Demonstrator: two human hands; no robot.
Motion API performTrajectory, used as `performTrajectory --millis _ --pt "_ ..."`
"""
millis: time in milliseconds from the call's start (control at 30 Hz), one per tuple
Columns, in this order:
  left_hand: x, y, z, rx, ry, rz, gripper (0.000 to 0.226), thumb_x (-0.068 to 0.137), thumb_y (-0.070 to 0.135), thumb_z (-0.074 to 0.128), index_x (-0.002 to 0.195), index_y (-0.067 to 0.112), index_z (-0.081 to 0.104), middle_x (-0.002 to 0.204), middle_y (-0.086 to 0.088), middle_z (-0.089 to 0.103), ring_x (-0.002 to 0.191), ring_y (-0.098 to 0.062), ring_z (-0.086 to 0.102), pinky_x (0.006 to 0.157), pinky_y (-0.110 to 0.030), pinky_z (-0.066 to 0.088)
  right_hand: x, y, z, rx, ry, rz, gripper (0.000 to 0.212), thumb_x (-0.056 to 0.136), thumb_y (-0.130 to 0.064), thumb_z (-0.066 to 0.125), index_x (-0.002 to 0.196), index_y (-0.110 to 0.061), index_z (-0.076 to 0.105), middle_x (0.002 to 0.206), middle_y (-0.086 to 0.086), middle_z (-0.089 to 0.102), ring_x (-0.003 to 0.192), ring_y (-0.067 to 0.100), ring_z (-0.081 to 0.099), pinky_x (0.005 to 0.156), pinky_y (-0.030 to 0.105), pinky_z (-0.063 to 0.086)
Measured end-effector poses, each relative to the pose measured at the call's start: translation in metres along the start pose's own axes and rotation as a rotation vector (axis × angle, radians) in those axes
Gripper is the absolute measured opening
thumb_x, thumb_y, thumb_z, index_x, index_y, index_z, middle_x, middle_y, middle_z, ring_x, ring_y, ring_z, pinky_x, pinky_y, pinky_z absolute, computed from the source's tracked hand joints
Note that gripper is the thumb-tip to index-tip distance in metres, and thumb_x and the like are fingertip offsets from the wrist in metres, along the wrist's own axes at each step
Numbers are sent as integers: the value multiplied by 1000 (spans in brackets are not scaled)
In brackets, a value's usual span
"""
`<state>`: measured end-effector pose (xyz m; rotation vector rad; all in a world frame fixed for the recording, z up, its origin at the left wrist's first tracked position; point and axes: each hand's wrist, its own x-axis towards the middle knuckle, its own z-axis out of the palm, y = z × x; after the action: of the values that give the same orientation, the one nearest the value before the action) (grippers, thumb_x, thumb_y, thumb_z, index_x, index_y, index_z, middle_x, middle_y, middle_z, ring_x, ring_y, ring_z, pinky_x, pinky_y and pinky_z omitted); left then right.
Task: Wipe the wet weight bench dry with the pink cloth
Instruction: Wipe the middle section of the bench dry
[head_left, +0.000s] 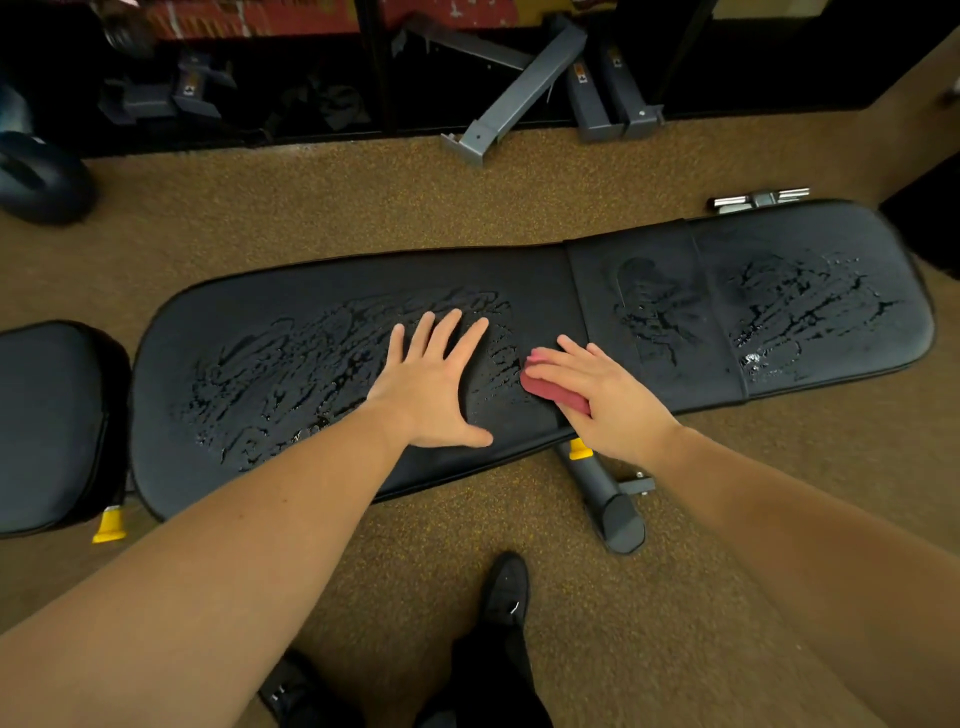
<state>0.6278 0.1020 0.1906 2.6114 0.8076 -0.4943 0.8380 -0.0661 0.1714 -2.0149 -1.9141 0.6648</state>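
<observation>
Nearest the camera, two dark shoes (506, 587) and dark trouser legs stand on the brown speckled floor (415, 197), both bare forearms reaching forward from the bottom corners. A grey bench leg (608, 499) with a yellow tab sticks out from under the near edge of the weight bench (322, 280), just ahead of the shoes. Left hand (434, 384) lies flat on the long black pad near its near edge, fingers straight and spread apart, thumb out to the right, holding nothing. Right hand (597, 389) sits just right of it, fingers laid close together over the pink cloth (553, 392), pressing the folded cloth onto the pad close to the near edge, beside the seam to the right-hand pad sections. Only the cloth's left and near side shows under the fingers. Water streaks and beads cover the pad left of and under the left hand, and two more wet patches sit on the right end sections. A separate black seat pad (47, 426) lies off the bench's left end. Past the far edge, grey metal frame parts (519, 88) lie on the floor against a dark rack.
</observation>
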Motion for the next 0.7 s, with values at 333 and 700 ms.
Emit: performTrajectory --millis 333,700 --pt "-21 2 12 -61 132 47 127 69 67 70 156 35 -17 167 -2 -11 153 -31 -12 122 -58 -3 -49 -61 50 192 116 131 64 93 8 58 144 -29 54 156 -15 41 153 14 21 127 38 9" --pt "-92 -70 34 -243 251 -188 116 72 65 74 158 39 0 166 2 -2 154 -28 -4 124 -53 -1 -33 -89 8 364 500 518 65 95 1 56 141 -44 48 133 -7 57 118 9 54 101 33 47"
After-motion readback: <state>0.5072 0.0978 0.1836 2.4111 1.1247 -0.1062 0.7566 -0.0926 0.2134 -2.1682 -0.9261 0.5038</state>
